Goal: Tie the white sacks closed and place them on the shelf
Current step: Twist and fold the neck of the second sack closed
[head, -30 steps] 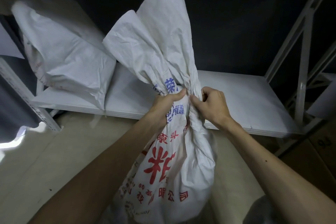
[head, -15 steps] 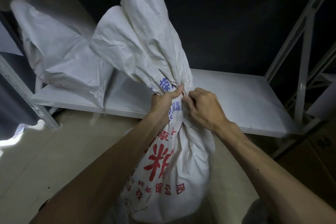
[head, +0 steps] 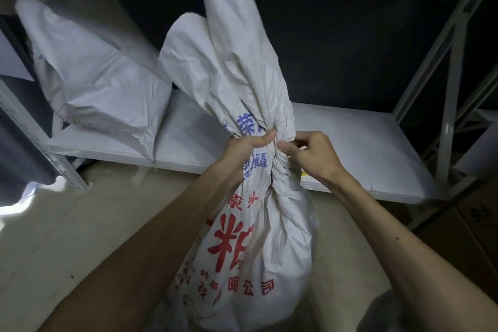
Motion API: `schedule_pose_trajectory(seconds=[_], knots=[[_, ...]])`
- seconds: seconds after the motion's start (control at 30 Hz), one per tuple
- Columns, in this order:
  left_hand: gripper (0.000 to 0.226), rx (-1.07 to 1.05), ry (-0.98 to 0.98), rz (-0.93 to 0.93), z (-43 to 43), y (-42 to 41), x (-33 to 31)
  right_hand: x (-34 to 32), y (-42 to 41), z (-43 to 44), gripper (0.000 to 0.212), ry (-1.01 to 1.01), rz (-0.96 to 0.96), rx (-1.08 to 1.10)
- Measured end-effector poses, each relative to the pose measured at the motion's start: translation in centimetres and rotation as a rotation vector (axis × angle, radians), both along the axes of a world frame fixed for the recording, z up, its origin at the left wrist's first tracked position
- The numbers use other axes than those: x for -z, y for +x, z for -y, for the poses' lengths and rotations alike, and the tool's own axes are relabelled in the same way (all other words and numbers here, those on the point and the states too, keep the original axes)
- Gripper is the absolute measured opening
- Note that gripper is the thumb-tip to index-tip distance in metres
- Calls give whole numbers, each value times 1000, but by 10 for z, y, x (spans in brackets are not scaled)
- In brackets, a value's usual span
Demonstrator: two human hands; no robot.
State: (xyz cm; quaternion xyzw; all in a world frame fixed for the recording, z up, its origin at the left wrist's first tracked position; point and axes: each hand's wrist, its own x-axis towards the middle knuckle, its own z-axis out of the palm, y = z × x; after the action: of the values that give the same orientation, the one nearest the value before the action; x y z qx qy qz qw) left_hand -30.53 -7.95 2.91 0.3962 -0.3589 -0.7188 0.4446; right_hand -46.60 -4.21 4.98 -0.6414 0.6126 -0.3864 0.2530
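A white woven sack (head: 272, 253) with red and blue print stands on the floor in front of me, its top gathered into a twisted neck with two loose flaps standing upright. My left hand (head: 242, 151) grips the neck from the left, thumb laid across it. My right hand (head: 310, 153) pinches the neck from the right with thumb and curled fingers. A second white sack (head: 94, 75) leans on the left end of the low grey shelf (head: 363, 148).
Grey metal uprights (head: 455, 67) frame the shelf at right and a perforated post (head: 35, 140) stands at left. Cardboard boxes (head: 471, 224) sit on the floor at right. Pale floor (head: 80, 237) spreads to the left of the sack.
The sack's upper flaps have swung upright and drawn narrower. My right hand has shifted from a full grip to a thumb-and-finger pinch on the neck. The left hand stays in place.
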Motion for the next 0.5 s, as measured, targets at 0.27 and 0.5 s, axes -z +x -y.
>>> schedule_pose_trajectory(seconds=[0.27, 0.5], knots=[[59, -28, -21, 87, -6, 4, -4, 1, 6, -2, 40, 12, 70, 70], [35, -62, 48, 69, -18, 3, -15, 3, 12, -6, 42, -347, -501, 272]])
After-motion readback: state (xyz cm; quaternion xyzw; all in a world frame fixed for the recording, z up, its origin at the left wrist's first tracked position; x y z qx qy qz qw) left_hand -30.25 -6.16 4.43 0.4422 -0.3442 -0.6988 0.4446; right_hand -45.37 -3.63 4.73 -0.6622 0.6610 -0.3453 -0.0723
